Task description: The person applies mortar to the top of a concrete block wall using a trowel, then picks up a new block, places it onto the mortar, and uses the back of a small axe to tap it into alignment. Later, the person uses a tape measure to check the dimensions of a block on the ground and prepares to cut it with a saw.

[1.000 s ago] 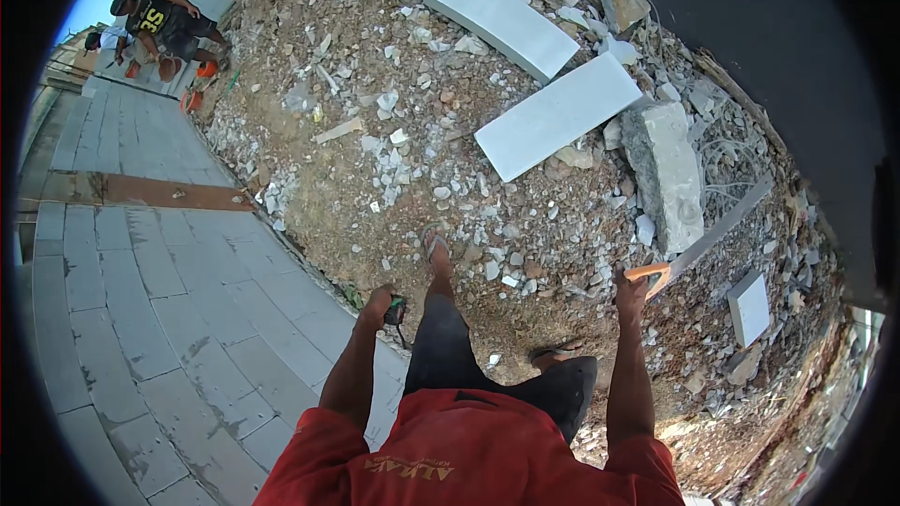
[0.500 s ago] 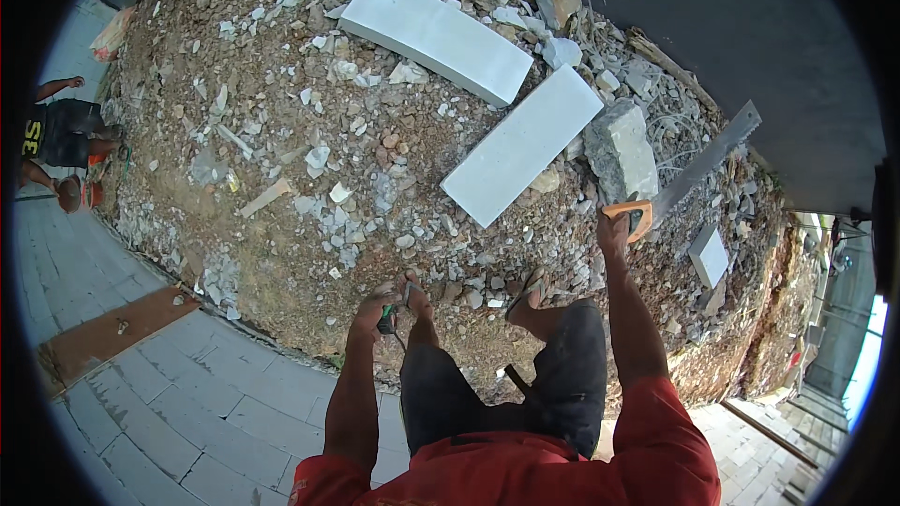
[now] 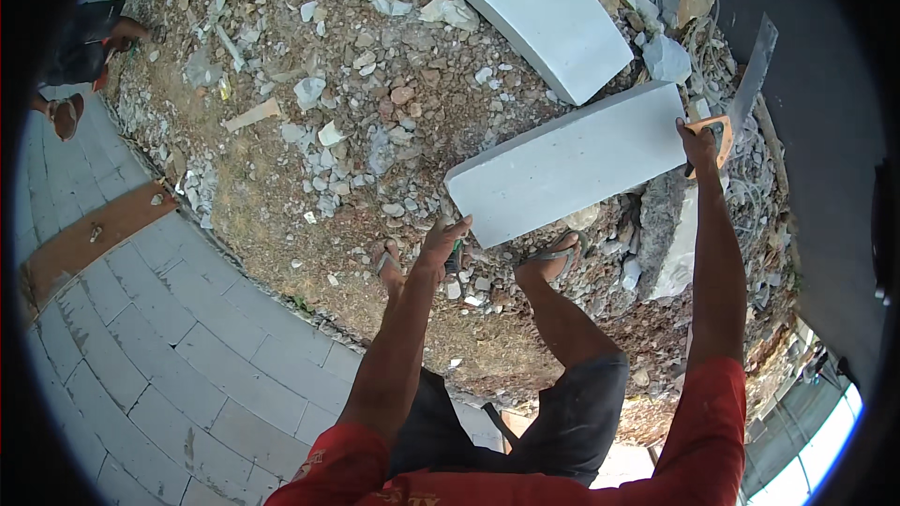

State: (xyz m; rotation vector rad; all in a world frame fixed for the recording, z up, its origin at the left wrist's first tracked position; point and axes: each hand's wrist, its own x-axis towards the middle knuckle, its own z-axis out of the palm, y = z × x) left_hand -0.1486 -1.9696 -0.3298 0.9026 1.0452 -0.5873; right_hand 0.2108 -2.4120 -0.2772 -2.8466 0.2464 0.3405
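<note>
A handsaw has an orange handle (image 3: 724, 134) gripped by my right hand (image 3: 698, 145) at the right end of the near pale block (image 3: 572, 164). Its grey blade (image 3: 754, 75) points up and away. The block is long and flat-sided, and lies slanting on the rubble. At its near-left corner, my left hand (image 3: 442, 242) reaches out with a finger at the edge. A small green-and-black tool (image 3: 456, 256), partly hidden, sits under that hand and seems held in it. Beyond lies a second long pale block (image 3: 544, 23), its right end close to the first.
Broken stone and rubble (image 3: 375, 112) cover the ground around my sandalled feet. A rough concrete chunk (image 3: 670, 234) lies right of the block. Grey paving (image 3: 187, 347) with a brown strip (image 3: 98, 234) runs along the left. Another person (image 3: 84, 52) is at the far left.
I have leaned in over the near block. My right hand has brought the saw to its right end, and my left hand has moved forward and right to its near-left corner.
</note>
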